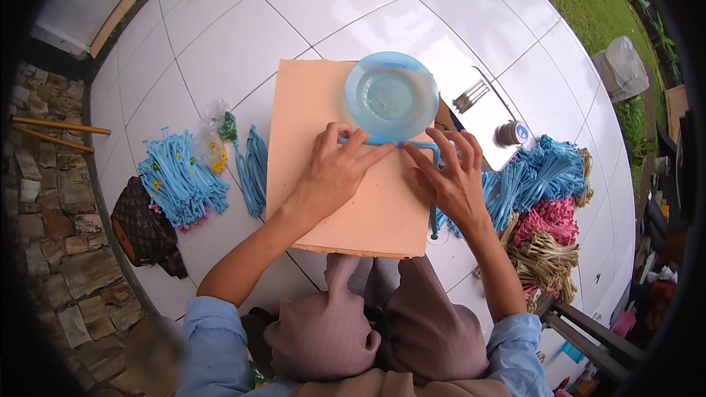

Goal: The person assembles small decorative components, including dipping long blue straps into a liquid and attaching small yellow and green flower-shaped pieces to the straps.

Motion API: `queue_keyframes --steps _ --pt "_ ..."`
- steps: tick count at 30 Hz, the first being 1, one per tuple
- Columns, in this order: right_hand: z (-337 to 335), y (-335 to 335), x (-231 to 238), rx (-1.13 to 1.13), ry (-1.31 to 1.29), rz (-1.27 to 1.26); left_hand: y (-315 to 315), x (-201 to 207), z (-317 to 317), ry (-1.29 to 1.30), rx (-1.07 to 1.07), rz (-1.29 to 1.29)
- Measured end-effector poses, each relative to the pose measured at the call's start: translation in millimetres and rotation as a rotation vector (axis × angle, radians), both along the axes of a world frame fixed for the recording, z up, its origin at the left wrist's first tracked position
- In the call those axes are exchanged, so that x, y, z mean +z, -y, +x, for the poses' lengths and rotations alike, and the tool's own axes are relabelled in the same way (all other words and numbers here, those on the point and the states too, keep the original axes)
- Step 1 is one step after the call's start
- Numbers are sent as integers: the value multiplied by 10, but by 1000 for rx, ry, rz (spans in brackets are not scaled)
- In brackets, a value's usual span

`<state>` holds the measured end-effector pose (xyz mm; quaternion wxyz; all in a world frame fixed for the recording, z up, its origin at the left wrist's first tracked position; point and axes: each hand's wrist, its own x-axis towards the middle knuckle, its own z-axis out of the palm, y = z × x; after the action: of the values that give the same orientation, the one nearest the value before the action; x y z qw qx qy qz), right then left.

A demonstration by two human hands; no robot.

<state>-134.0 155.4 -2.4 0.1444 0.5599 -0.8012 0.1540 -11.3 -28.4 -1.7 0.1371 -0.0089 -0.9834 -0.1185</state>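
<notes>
Beige cloth (397,384), bent strand (379,140), translucent bowl (391,97)

The peach board (305,103) is open at its far left. The blue bowl (355,92) blocks the far right; clearance between it and the left hand (327,176) seems slight.

Both hands' fingertips touch a slim light-blue strip, the left hand (323,180) and right hand (452,180) above a flat peach rectangular board (353,224). Just beyond them sits a round translucent blue bowl (426,95). Pale-blue strip bundles (184,180) lie left; pink bundles (548,220) and beige bundles (543,257) lie right, on white tiled floor (316,11).
</notes>
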Motion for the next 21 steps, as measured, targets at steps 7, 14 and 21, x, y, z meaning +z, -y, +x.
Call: queue_keyframes --steps 7,14,21 --pt "-103 -83 -56 -164 459 -268 89 -33 22 -100 2 91" --pt "-127 -82 -372 -178 584 -310 25 -88 -6 -201 69 284" --pt "30 -529 -55 -154 616 -375 -306 143 205 -180 51 462"
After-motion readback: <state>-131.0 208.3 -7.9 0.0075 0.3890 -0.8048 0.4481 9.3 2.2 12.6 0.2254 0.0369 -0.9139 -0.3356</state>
